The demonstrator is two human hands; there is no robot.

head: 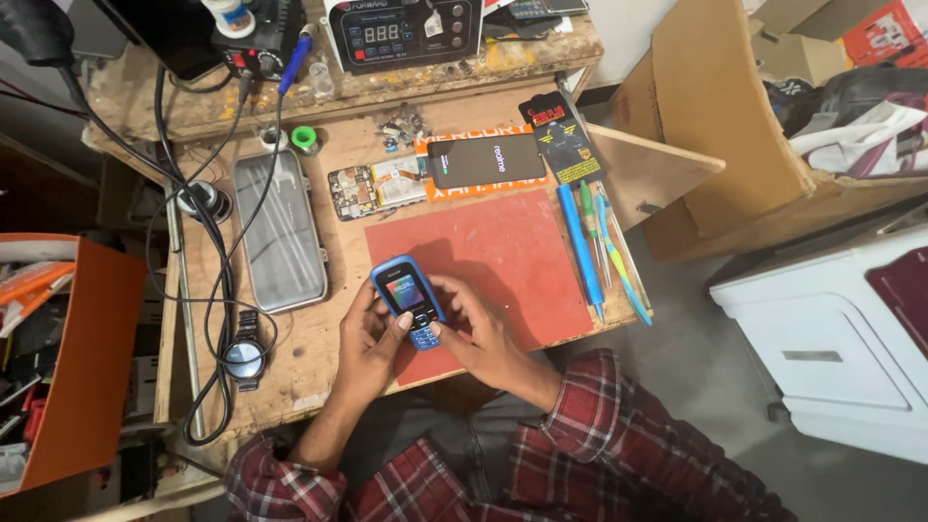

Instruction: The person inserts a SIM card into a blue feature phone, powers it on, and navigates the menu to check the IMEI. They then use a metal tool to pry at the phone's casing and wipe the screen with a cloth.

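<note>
1. Since the phone [408, 301] is small and made of hard plastic, it looks light and stiff, and I think one hand could lift it with no trouble.
2. Its blue shell looks smooth, so it may slip if held loosely. The lit screen looks like the part that could crack in a fall.
3. The best place to hold it seems to be the two long sides, with the fingers kept off the screen and keys.
4. The left hand [365, 343] is curled around the phone from the left and from under it. It grips the phone, and its thumb lies on the keys.
5. The right hand [480, 333] comes in from the right. Its fingers are bent and touch the phone's right side, and its thumb tip rests on the keys too. I cannot tell how firmly this hand grips.
6. The phone sits between both hands, tilted, with its top pointing up and to the left. It is held up above the near left corner of the red mat [498, 256] on the wooden surface [307, 348].
7. A watch [245, 354] lies to the left of the hands, and a grey case [279, 230] lies above it. A bigger dark phone [486, 160] lies past the mat, well apart from the hands. Blue pens [580, 246] lie along the mat's right edge.
</note>
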